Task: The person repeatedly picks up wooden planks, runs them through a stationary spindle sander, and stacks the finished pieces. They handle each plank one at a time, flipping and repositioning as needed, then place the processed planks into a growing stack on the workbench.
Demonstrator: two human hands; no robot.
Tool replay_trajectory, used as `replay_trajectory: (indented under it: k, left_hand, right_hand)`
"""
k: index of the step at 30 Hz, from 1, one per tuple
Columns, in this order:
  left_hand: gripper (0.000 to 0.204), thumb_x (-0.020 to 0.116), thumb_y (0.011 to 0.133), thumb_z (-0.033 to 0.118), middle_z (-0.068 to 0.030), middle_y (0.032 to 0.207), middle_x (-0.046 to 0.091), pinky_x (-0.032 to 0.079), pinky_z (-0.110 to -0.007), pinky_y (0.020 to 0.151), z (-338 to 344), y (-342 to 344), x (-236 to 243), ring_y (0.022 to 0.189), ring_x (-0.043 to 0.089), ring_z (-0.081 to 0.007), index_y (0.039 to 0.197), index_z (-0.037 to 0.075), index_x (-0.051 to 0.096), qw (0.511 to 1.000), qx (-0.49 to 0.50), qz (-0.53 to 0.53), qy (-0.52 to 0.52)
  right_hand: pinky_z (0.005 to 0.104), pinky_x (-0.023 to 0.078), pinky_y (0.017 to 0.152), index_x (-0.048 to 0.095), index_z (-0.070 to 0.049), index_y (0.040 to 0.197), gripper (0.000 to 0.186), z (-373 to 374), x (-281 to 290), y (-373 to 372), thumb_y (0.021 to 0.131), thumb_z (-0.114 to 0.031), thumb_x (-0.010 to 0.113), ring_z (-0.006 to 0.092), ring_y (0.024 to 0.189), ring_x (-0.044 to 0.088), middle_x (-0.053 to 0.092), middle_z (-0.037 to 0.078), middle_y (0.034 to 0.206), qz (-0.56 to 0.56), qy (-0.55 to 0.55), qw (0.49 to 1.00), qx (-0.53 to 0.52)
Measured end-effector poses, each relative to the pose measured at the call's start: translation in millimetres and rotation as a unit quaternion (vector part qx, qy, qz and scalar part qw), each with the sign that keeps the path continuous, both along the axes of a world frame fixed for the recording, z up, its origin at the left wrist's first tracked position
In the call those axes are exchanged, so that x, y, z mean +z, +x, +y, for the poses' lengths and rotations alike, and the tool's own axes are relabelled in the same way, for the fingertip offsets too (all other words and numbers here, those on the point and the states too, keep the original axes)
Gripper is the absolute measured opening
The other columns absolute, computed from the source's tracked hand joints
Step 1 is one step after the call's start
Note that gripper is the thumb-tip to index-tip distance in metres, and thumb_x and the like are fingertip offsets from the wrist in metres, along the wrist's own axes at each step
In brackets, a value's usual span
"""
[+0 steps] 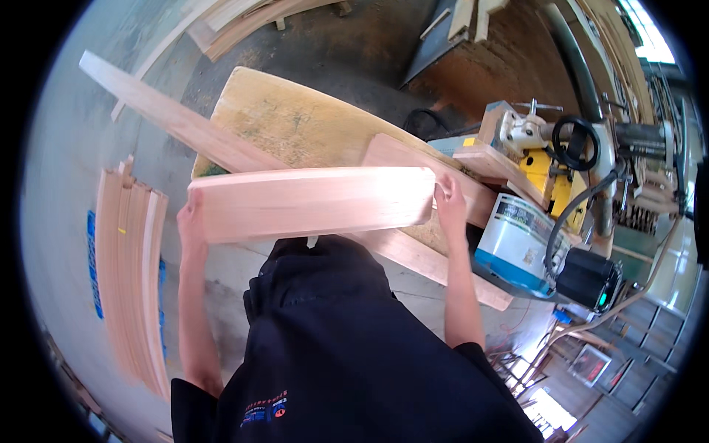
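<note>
A wide, pale pinkish board (314,204) is held crosswise in front of my body, with my left hand (192,218) gripping its left end and my right hand (448,196) closed on its right end. Behind it is a worn yellowish worktop (258,111). A long board (148,103) lies diagonally across this top, passing beneath the held one and out toward the lower right. Another board (384,151) lies on the top at the right, partly hidden by the held board.
At my right stand a white-and-blue machine (502,236) and yellow-and-metal clamping equipment (539,166). A stack of long planks (129,258) lies on the floor at left. More timber (229,37) is at the back, and a dark cable loop (421,118) lies behind the worktop.
</note>
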State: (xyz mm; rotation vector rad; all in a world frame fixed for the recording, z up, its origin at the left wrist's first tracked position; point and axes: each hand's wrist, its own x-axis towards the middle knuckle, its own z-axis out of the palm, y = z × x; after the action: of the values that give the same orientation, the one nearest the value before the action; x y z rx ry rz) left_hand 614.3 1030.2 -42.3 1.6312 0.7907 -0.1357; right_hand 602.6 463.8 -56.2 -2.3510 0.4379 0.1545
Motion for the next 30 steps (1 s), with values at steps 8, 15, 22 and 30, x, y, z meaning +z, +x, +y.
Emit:
replay_trajectory:
  k: [8, 15, 22, 30]
  left_hand:
    - [0.066, 0.056, 0.100, 0.058, -0.0064, 0.110, 0.068, 0.049, -0.029, 0.089, -14, 61, 37, 0.099, 0.060, -0.0117, 0.121, -0.004, 0.064, 0.990, -0.140, 0.000, -0.010]
    - [0.069, 0.050, 0.103, 0.054, -0.0101, 0.143, 0.052, 0.035, -0.035, 0.113, 49, 53, 29, 0.132, 0.045, -0.0179, 0.146, 0.000, 0.045, 0.994, -0.075, -0.031, 0.069]
    - [0.062, 0.053, 0.103, 0.054, -0.0059, 0.115, 0.064, 0.048, -0.031, 0.092, 9, 62, 19, 0.105, 0.057, -0.0131, 0.126, -0.003, 0.061, 0.987, -0.156, 0.009, 0.044]
    - [0.069, 0.060, 0.096, 0.059, -0.0089, 0.104, 0.069, 0.049, -0.032, 0.087, -100, 147, -11, 0.098, 0.061, -0.0156, 0.119, -0.006, 0.067, 0.976, -0.195, 0.068, 0.062]
  right_hand:
    - [0.0611, 0.014, 0.120, 0.034, -0.019, 0.156, 0.075, -68, -59, -30, 0.093, -0.048, 0.062, 0.0363, 0.153, 0.017, 0.022, 0.016, 0.165, 0.013, -0.284, 0.956, 0.072]
    - [0.0501, 0.014, 0.122, 0.038, -0.014, 0.155, 0.063, -16, -84, -4, 0.102, -0.047, 0.048, 0.0348, 0.152, 0.021, 0.029, 0.016, 0.163, -0.050, -0.078, 0.993, 0.066]
    - [0.0315, 0.040, 0.102, 0.060, -0.004, 0.129, 0.050, 16, 28, -16, 0.106, -0.046, 0.046, 0.0171, 0.116, 0.056, 0.065, 0.009, 0.124, 0.143, 0.346, 0.924, -0.069]
    - [0.0303, 0.044, 0.089, 0.063, 0.000, 0.108, 0.038, -26, -16, 12, 0.096, -0.036, 0.066, 0.0162, 0.098, 0.057, 0.065, 0.009, 0.105, 0.063, 0.201, 0.949, -0.234]
